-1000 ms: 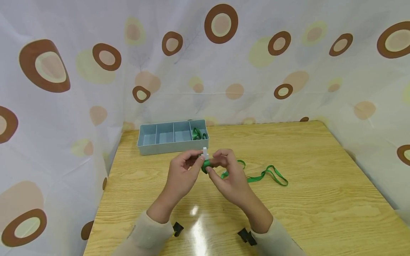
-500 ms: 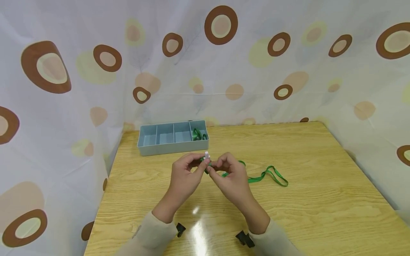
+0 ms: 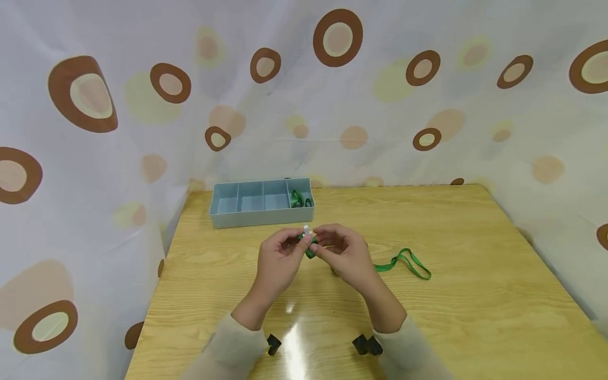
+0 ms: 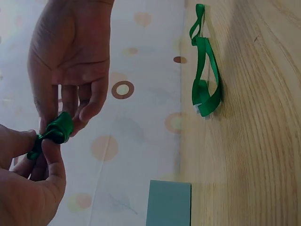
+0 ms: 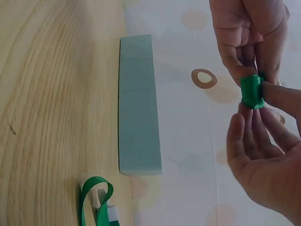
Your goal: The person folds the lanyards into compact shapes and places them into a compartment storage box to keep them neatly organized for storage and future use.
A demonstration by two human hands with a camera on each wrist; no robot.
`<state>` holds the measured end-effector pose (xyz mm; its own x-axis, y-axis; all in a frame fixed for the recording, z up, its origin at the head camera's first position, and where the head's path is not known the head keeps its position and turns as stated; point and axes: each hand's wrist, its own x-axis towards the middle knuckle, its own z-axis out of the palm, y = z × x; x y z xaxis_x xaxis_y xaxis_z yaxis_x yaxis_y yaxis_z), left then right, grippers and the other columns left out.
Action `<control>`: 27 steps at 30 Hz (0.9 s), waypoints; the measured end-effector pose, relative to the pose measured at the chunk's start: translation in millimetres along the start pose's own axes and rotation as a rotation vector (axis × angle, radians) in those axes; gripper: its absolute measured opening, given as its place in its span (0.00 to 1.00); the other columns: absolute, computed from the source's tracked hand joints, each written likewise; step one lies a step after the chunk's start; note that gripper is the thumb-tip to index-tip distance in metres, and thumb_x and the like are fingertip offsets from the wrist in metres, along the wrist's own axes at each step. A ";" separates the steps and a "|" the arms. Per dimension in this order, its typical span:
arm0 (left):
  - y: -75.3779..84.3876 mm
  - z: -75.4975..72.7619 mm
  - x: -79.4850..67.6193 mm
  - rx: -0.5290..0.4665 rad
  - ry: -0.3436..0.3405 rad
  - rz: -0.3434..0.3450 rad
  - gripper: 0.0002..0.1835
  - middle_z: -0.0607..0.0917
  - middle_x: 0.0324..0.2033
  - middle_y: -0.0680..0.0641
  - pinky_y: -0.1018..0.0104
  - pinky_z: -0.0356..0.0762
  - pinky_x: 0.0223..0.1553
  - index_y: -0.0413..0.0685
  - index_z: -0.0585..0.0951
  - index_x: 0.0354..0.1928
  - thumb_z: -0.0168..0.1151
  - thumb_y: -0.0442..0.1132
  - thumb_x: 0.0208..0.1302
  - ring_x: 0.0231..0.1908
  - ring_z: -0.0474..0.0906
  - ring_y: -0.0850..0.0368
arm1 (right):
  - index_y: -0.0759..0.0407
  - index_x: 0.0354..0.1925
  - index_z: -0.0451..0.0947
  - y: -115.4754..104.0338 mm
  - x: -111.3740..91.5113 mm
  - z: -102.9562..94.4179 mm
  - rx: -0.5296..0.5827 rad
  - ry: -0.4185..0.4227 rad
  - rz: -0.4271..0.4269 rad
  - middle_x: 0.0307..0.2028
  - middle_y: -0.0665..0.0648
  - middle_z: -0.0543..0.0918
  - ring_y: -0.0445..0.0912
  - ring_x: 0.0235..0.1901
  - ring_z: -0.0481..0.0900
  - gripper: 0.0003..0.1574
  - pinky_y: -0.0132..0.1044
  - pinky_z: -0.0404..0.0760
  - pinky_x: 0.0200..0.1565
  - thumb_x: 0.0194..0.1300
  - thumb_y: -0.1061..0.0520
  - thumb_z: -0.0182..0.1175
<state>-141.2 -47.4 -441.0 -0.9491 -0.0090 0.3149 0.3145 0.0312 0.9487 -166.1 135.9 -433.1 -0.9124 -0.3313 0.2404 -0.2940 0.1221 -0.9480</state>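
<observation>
A green ribbon lanyard, wound into a small roll [image 5: 252, 91], is held between both hands above the table, its white plastic clip [image 3: 306, 230] sticking up in the head view. My left hand [image 3: 280, 258] pinches the roll between thumb and fingers. From the other side, my right hand [image 3: 344, 258] has its thumb and fingers on the ribbon, the rest of its fingers loosely bent. Layers of wound ribbon [image 4: 60, 128] show in the left wrist view. On the table to the right lies a second green lanyard [image 3: 412, 264], partly hidden behind my right hand, with white fittings.
A blue-grey tray [image 3: 261, 217] with several compartments stands at the back left of the wooden table [image 3: 451, 316]. Its rightmost compartment holds green ribbon [image 3: 297, 199]. A patterned curtain [image 3: 275, 158] hangs behind the table and along its sides.
The roll stays in both hands, while the right fingers shift on it and spread from their tighter curl. The clip sits slightly lower than a second ago. The head view has shifted a little.
</observation>
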 end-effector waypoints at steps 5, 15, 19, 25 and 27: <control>-2.3 -1.7 -1.2 -0.022 -0.032 -0.029 0.09 0.88 0.48 0.42 0.65 0.89 0.50 0.42 0.89 0.51 0.68 0.37 0.75 0.51 0.86 0.49 | 0.62 0.49 0.88 4.4 3.4 0.1 0.015 -0.054 0.056 0.47 0.63 0.90 0.48 0.41 0.90 0.10 0.37 0.90 0.45 0.70 0.64 0.70; -5.0 -15.2 11.1 -0.006 -0.070 -0.077 0.10 0.86 0.49 0.41 0.68 0.88 0.49 0.42 0.89 0.52 0.68 0.36 0.75 0.49 0.83 0.53 | 0.68 0.48 0.87 9.1 16.1 11.7 0.119 -0.021 0.062 0.43 0.65 0.90 0.42 0.39 0.88 0.09 0.35 0.89 0.45 0.70 0.67 0.69; -11.3 -21.7 11.0 -0.055 -0.099 -0.111 0.11 0.87 0.50 0.41 0.67 0.89 0.49 0.40 0.89 0.53 0.68 0.37 0.75 0.48 0.84 0.57 | 0.72 0.46 0.87 13.1 18.9 13.6 0.151 -0.033 0.059 0.40 0.64 0.90 0.42 0.35 0.88 0.08 0.35 0.89 0.42 0.68 0.70 0.68; -23.5 -51.0 16.4 0.016 -0.147 -0.026 0.13 0.86 0.52 0.41 0.57 0.88 0.56 0.42 0.90 0.54 0.74 0.35 0.69 0.52 0.83 0.52 | 0.76 0.47 0.86 16.8 17.9 15.3 0.225 -0.027 0.090 0.40 0.52 0.92 0.41 0.39 0.90 0.10 0.36 0.90 0.45 0.68 0.70 0.69; -29.6 -68.8 23.5 0.140 -0.103 0.026 0.14 0.85 0.52 0.41 0.51 0.86 0.59 0.43 0.90 0.54 0.75 0.36 0.68 0.53 0.82 0.48 | 0.77 0.46 0.85 16.7 17.2 14.9 0.237 0.000 0.112 0.40 0.49 0.91 0.41 0.39 0.90 0.11 0.35 0.90 0.45 0.67 0.70 0.70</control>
<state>-171.6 -117.3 -459.8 -0.9400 0.0955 0.3276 0.3397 0.1695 0.9251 -182.4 118.3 -447.9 -0.9354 -0.3283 0.1315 -0.1168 -0.0644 -0.9911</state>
